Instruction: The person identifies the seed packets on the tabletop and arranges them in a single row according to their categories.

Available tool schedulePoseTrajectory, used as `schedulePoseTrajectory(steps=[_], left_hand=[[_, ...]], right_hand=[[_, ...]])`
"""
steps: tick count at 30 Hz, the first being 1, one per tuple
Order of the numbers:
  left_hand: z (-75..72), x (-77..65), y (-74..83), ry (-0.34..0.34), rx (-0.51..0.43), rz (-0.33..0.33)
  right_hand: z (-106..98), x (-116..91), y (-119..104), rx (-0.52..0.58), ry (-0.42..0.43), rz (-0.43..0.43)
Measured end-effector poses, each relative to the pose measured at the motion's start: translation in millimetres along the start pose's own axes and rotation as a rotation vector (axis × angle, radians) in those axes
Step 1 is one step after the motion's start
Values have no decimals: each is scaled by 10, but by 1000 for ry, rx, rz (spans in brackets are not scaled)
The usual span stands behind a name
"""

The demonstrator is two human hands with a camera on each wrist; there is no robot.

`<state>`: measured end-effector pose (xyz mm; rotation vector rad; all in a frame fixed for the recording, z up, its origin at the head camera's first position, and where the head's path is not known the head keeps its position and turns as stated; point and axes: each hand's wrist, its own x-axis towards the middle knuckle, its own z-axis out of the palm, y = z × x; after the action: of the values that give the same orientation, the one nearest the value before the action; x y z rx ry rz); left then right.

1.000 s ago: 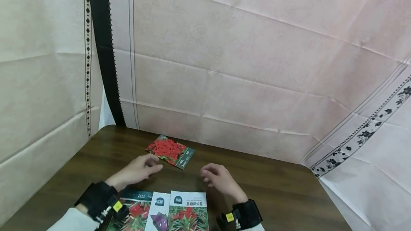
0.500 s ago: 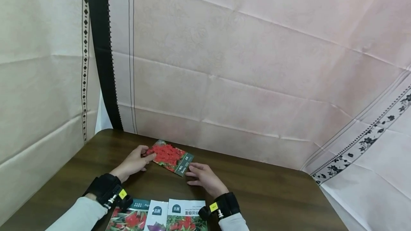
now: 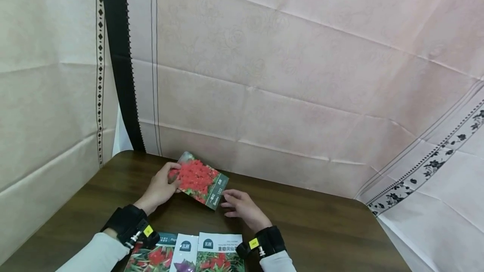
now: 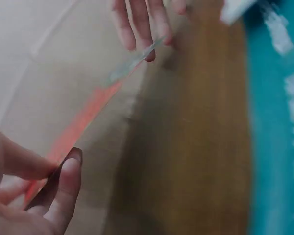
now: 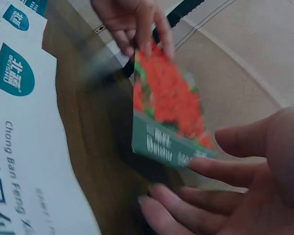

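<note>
My left hand (image 3: 160, 188) pinches a seed packet (image 3: 198, 179) with red flowers and a green label band, thumb on one face and fingers behind. In the left wrist view the packet (image 4: 88, 115) is seen nearly edge-on, tilted and raised off the table. Beside its labelled end is my right hand (image 3: 245, 210), fingers loosely extended. In the right wrist view, that hand's thumb and forefinger (image 5: 220, 169) stand around the packet's corner; whether they touch it I cannot tell.
Several other seed packets lie overlapping at the near edge: a green-topped one (image 3: 153, 257), a white one with a purple picture (image 3: 185, 242) and a white-topped one with red flowers (image 3: 221, 259). The brown wooden table (image 3: 314, 230) backs onto a pale cloth (image 3: 287, 95).
Both hands moved to the red-flower packet, the right one moving leftward. My left hand took hold of the packet's left side and lifted it at a tilt.
</note>
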<state>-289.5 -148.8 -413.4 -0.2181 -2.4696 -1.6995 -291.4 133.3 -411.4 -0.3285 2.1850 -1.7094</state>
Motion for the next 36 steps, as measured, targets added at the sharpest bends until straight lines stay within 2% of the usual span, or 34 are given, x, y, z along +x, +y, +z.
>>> schedulePoseTrajectory(steps=[3, 6, 8, 11, 15, 18, 22, 25, 29, 32, 36], left_hand=[[-65, -18, 135, -33, -39, 109], [-125, -47, 272, -106, -101, 191], [-136, -88, 366, -160, -137, 234], [-94, -169, 488, -229, -188, 261], [35, -301, 623, -245, -234, 267], [143, -406, 704, -217, -220, 297], [298, -543, 781, -220, -115, 421], [417, -655, 829, -240, -22, 502], [555, -799, 883, -300, 32, 514], [638, -903, 906, -422, 36, 463], [711, -1026, 932, -636, 49, 349]], right_hand=[[-58, -42, -84, -34, 122, -73], [-114, -130, -232, -82, 208, -170], [-136, -224, -348, -113, 213, -223], [-126, -383, -497, -151, 163, -282], [-86, -572, -614, -175, 173, -308], [-106, -696, -638, -153, 249, -293], [-199, -852, -637, -139, 356, -270], [-276, -959, -608, -158, 387, -249], [-398, -1066, -496, -211, 336, -171], [-513, -1158, -371, -267, 238, -107], [-629, -1328, -232, -329, 67, -72]])
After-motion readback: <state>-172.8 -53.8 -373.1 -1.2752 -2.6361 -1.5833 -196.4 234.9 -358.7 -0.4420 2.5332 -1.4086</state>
